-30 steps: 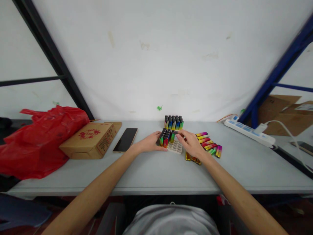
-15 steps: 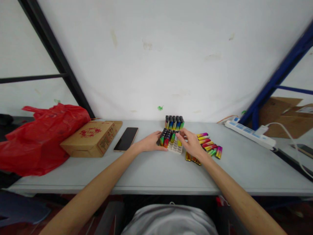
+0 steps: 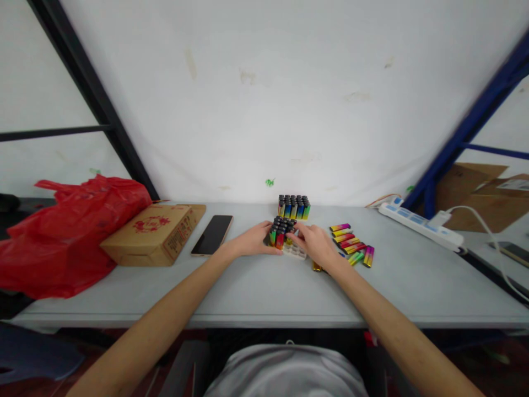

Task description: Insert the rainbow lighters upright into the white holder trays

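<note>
My left hand (image 3: 254, 240) is wrapped round the left side of a white tray (image 3: 296, 253) with rows of round hollows. Lighters (image 3: 280, 240) with black tops and shiny coloured bodies stand upright in its left part. My right hand (image 3: 314, 243) is closed in a pinch at the right of these lighters, over the tray. A lighter in its fingers is mostly hidden by them. Loose lighters (image 3: 354, 247) in pink, yellow, red and green lie on the table to the right. Gold ones (image 3: 316, 267) are partly covered by my right wrist.
A block of upright lighters (image 3: 293, 208) stands behind the tray near the wall. To the left lie a dark phone (image 3: 212, 235), a brown cardboard box (image 3: 149, 234) and a red plastic bag (image 3: 78, 237). A white power strip (image 3: 421, 226) lies at the right.
My right hand has shifted left and slightly down, closer to the standing lighters. The gold lighters are more covered by my right wrist. My left hand stays in place at the tray.
</note>
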Available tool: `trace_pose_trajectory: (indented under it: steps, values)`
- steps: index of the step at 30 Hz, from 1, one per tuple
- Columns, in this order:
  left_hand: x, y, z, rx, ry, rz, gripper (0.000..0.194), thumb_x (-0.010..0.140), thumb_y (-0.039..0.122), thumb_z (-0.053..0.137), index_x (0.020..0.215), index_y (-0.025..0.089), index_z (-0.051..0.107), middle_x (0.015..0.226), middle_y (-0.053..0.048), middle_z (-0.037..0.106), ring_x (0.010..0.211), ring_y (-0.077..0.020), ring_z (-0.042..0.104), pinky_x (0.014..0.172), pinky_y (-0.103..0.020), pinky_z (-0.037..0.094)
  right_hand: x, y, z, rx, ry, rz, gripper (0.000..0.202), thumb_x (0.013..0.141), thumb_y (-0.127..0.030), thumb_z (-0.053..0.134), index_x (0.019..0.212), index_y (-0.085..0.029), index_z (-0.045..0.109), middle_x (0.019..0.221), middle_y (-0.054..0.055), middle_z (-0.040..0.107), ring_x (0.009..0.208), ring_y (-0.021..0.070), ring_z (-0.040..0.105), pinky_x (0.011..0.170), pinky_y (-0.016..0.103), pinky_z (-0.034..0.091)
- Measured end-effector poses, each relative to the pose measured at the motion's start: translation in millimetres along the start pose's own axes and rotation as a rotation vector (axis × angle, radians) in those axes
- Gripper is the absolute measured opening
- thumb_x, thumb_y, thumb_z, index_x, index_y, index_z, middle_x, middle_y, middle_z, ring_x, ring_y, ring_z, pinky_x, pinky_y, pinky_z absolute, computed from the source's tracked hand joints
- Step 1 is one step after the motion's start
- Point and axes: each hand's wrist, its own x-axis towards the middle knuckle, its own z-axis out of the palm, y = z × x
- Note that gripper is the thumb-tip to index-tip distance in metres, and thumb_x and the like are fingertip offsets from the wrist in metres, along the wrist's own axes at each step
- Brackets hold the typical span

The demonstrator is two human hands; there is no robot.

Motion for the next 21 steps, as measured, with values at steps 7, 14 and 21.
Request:
trace_pose_trajectory:
  steps: [7, 14, 21]
  values:
    - [1, 2, -0.2, 0.038, -0.013, -0.023, 0.072, 0.075, 0.063, 0.08, 0.131, 0.019, 0.065, 0.132, -0.013, 0.062, 0.123, -0.0347, 0.059, 0.113, -0.045, 0.045, 0, -3, -5, -0.146, -0.151, -0.125, 0.052, 0.107, -0.051, 0.045, 0.071, -0.019, 0.065, 0.066, 0.007, 0.07, 0.058, 0.0167, 0.058, 0.068, 0.031, 0.032]
    - [0, 2, -1.0, 0.042, -0.007, -0.023, 0.08, 0.076, 0.064, 0.079, 0.137, 0.017, 0.06, 0.137, -0.013, 0.06, 0.126, -0.0345, 0.058, 0.115, -0.044, 0.042, 0, 17, -31, -0.236, 0.031, 0.085, 0.055, 0.111, -0.044, 0.029, 0.08, -0.019, 0.066, 0.073, 0.008, 0.071, 0.066, 0.019, 0.062, 0.072, 0.031, 0.035]
    - [-1, 2, -1.0, 0.056, 0.002, -0.037, 0.08, 0.075, 0.065, 0.079, 0.136, 0.017, 0.059, 0.137, -0.014, 0.06, 0.125, -0.0336, 0.059, 0.114, -0.042, 0.043, -14, 75, -51, -0.469, 0.032, 0.692, 0.06, 0.104, -0.059, 0.034, 0.133, -0.014, 0.061, 0.125, 0.025, 0.063, 0.118, 0.0385, 0.058, 0.094, 0.048, 0.043]
